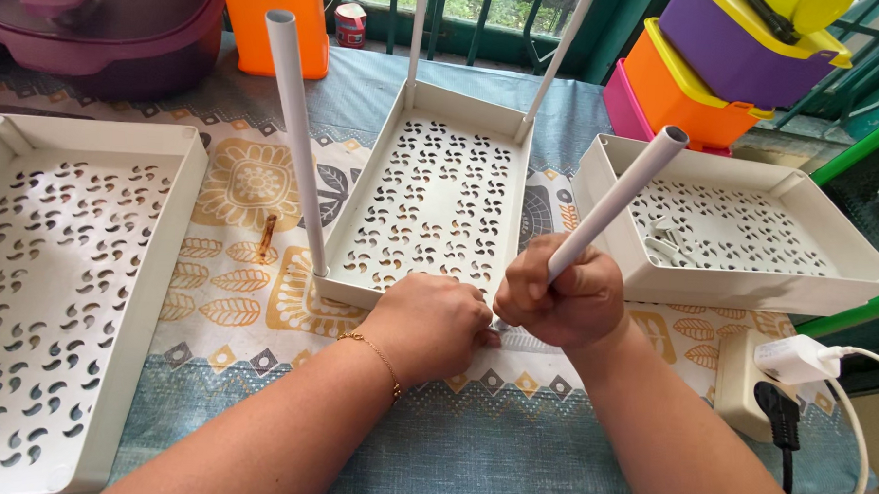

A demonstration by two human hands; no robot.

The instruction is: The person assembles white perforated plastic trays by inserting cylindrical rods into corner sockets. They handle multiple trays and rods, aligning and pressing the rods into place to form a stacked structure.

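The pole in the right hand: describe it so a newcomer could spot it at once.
Start at the middle tray on the patterned cloth. At its near right corner, the right hand grips a white pole. Unlike the three poles standing in the tray's other corners, it leans right.

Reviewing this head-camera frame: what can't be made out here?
- Lower end of the white plastic tube and the near corner of the middle white perforated tray: covered by the right hand and left hand.
- Left white perforated tray: cut off by the frame edge.
- Small white parts in the right white tray: too small to identify.
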